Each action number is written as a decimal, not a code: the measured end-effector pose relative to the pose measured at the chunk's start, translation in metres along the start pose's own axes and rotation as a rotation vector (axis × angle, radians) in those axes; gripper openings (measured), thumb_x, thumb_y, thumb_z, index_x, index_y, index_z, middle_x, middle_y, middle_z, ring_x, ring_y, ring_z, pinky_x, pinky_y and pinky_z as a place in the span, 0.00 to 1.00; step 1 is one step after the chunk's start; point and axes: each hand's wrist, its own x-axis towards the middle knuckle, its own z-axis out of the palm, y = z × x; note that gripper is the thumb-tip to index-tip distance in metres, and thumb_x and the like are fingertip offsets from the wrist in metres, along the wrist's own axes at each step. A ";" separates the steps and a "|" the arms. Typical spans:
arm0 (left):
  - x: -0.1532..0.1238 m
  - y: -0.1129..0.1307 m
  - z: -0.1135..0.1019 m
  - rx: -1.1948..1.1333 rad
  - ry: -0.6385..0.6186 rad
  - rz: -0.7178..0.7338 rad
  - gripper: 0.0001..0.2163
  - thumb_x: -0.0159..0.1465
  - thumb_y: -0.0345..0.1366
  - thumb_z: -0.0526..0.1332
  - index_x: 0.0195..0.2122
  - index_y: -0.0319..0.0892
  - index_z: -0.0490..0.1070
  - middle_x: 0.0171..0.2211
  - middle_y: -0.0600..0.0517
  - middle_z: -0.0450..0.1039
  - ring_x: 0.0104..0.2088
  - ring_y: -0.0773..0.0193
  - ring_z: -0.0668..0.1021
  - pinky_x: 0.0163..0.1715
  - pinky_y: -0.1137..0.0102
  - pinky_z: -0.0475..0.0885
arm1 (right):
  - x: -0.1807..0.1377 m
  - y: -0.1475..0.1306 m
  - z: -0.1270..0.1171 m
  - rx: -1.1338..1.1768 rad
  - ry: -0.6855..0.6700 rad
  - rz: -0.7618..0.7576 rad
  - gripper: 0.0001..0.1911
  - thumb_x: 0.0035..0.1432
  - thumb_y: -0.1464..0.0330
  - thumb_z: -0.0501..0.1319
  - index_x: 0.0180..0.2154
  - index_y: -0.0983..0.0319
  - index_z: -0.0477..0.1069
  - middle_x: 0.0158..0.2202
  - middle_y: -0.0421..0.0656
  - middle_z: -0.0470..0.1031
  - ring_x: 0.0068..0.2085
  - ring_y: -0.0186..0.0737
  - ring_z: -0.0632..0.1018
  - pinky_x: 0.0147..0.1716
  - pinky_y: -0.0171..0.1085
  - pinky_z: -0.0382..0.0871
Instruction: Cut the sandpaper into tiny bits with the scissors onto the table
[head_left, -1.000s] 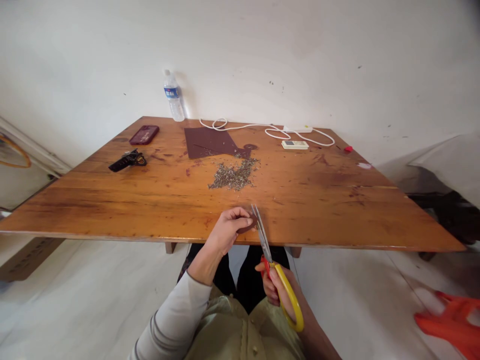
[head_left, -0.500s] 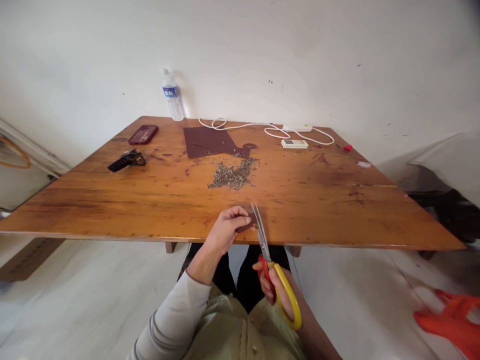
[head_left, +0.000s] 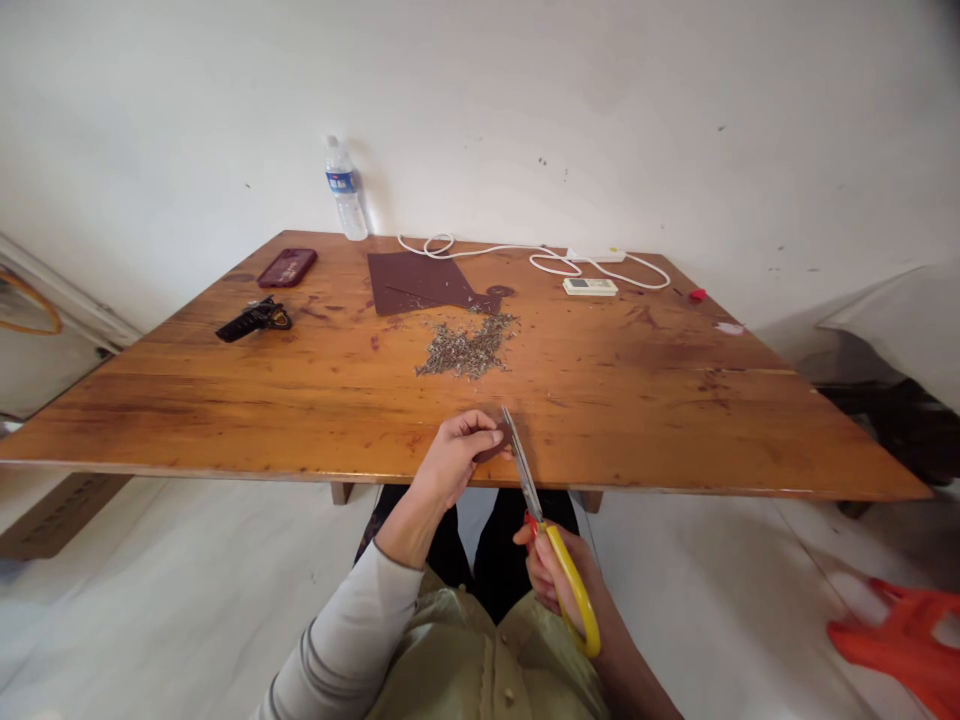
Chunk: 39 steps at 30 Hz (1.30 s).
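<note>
Works over a wooden table (head_left: 675, 430), spread beneath and well beyond the scissors (head_left: 532, 490). Shows a brown sheet (head_left: 409, 285) lying flat, far beyond the scissors and off to their left, out of contact with either hand. Holds the scissors with their long axis pointing away and leaning slightly left toward the tips, blades almost together, handles at the near end. Has a loose pile of clippings (head_left: 465, 348) beyond the scissor tips and a little left, apart from them.

Wraps the right hand (head_left: 544, 575) around the handles, at the near end of the scissors; cannot tell the exact placing of each finger in the loops. Sets the left hand (head_left: 454, 455) just left of the blades, with knuckles up and the forearm slanting in, under a pale sleeve (head_left: 352, 605), from the near left of the scissors.

Pinches a small brown piece (head_left: 491, 452) between left thumb and bent fingers, thumb on top, immediately left of the blades. Seems to hinge on this meeting of edge and blades; cannot tell whether caught between them or merely beside. Shows a curved lower edge, but a long axis mostly hidden by the thumb. Puts the left hand nearest, directly on the piece; leaves the right farther back, behind the blades.
</note>
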 end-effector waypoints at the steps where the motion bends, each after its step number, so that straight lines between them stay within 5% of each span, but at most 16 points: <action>1: 0.000 0.000 0.000 -0.002 0.001 -0.002 0.16 0.44 0.36 0.81 0.24 0.41 0.75 0.24 0.56 0.74 0.27 0.67 0.77 0.37 0.67 0.81 | 0.001 0.001 0.000 0.005 -0.010 -0.003 0.39 0.45 0.31 0.75 0.32 0.60 0.74 0.18 0.27 0.54 0.18 0.26 0.52 0.17 0.30 0.42; 9: 0.000 -0.001 0.002 -0.021 0.054 0.005 0.16 0.45 0.35 0.82 0.24 0.41 0.74 0.24 0.57 0.73 0.28 0.68 0.77 0.36 0.69 0.80 | 0.006 0.008 0.005 0.026 0.005 -0.086 0.41 0.47 0.31 0.73 0.38 0.62 0.79 0.21 0.30 0.60 0.20 0.28 0.56 0.19 0.31 0.46; 39: -0.001 -0.001 0.009 0.016 0.154 0.030 0.11 0.46 0.34 0.76 0.22 0.42 0.74 0.21 0.57 0.74 0.24 0.68 0.78 0.32 0.73 0.74 | 0.004 -0.010 0.019 0.034 0.022 0.054 0.43 0.33 0.27 0.75 0.29 0.58 0.72 0.14 0.26 0.54 0.16 0.26 0.52 0.14 0.28 0.43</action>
